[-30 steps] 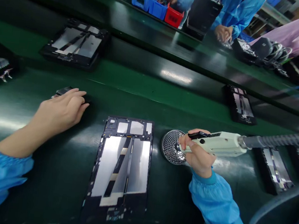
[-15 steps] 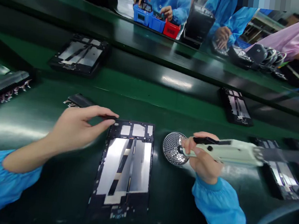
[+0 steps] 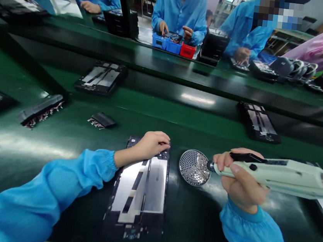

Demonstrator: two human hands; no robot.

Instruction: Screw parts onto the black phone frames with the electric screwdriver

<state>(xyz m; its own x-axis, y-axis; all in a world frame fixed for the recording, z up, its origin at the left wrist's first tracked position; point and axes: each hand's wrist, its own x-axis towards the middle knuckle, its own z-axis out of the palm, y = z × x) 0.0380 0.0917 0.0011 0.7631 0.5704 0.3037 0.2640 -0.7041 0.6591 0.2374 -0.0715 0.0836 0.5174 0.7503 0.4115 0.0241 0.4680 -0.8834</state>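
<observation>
An opened tablet (image 3: pixel 156 190), with silvery battery panels and dark flat cables, lies in front of me on the green bench. My left hand (image 3: pixel 154 145) reaches across its upper end, fingers pinched at the top right corner. What they pinch is too small and dark to make out. A pale green electric screwdriver (image 3: pixel 286 176) is gripped in my right hand (image 3: pixel 242 178), held nearly level and pointing left. Its bit is at the right side of a round metal dish (image 3: pixel 186 168) with many small holes and a cluster of small screws (image 3: pixel 201 168).
A small black block of parts with wires (image 3: pixel 103 120) and a longer one (image 3: pixel 43 109) lie at left. Other opened tablets (image 3: pixel 100 77) (image 3: pixel 260 122) rest farther back. Beyond a raised ledge, co-workers in blue handle parts near blue bins (image 3: pixel 160 42) and a red bin (image 3: pixel 187 51).
My left hand has moved from the tablet's top left corner to its top right corner. The screwdriver bit remains by the dish. The view has tilted up, showing more co-workers.
</observation>
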